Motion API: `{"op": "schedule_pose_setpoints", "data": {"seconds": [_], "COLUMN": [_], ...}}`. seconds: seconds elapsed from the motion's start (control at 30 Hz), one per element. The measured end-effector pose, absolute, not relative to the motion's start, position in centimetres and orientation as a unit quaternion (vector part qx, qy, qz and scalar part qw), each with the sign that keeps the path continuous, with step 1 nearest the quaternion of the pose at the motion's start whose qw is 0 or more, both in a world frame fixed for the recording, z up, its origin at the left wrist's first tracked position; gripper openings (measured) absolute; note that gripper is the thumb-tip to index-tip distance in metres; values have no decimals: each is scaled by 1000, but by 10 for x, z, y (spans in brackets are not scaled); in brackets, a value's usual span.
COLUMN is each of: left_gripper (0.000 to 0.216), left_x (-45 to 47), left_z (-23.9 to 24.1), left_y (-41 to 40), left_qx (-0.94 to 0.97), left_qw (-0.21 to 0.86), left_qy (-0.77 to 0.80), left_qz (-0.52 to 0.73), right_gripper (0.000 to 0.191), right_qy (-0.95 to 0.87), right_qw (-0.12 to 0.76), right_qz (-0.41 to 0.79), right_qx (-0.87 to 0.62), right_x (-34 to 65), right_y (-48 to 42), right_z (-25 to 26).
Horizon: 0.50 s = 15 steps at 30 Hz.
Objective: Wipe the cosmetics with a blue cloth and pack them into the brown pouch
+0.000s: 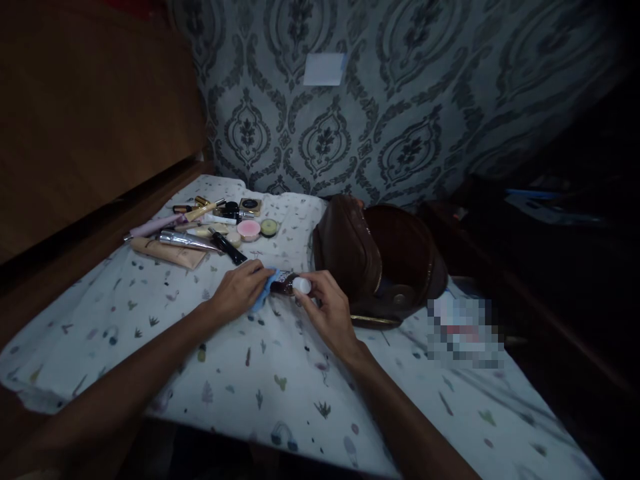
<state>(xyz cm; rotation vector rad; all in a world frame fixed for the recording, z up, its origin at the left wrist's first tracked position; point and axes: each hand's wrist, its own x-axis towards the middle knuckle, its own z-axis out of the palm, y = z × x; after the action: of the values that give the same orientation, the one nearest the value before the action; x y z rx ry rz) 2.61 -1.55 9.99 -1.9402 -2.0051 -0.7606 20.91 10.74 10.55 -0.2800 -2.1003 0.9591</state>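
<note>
My right hand (327,308) is closed around a small dark bottle (286,285) with a white cap (301,285), holding it on its side just above the patterned white sheet (240,373). My left hand (241,288) pinches a blue cloth (263,291) against the bottle's other end. Both hands sit mid-table, left of a brown leather bag (380,257) that lies open.
A heap of cosmetics (205,230) lies at the back left: tubes, pencils, a pink compact, small round pots. A wooden headboard (95,113) rises on the left. Patterned wallpaper (380,113) with a white paper note (324,69) is behind. Dark clutter fills the right.
</note>
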Motion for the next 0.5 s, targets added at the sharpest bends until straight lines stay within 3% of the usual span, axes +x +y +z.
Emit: {"op": "schedule_pose_setpoints", "data": {"seconds": [0.3, 0.5], "left_gripper": [26, 29], "left_x": [20, 37], "left_z": [96, 109], "left_y": [-14, -18], "left_qx": [-618, -668], "left_qw": [74, 126], "left_qy": [-748, -647], "left_qz": [-229, -347], "right_gripper": [23, 24], "right_qy": [-848, -841], "right_qw": [376, 375], "right_qz": [362, 381], "right_qx": [-88, -89], "right_x": [210, 210], "right_y": [113, 114], "right_z": [106, 105]}}
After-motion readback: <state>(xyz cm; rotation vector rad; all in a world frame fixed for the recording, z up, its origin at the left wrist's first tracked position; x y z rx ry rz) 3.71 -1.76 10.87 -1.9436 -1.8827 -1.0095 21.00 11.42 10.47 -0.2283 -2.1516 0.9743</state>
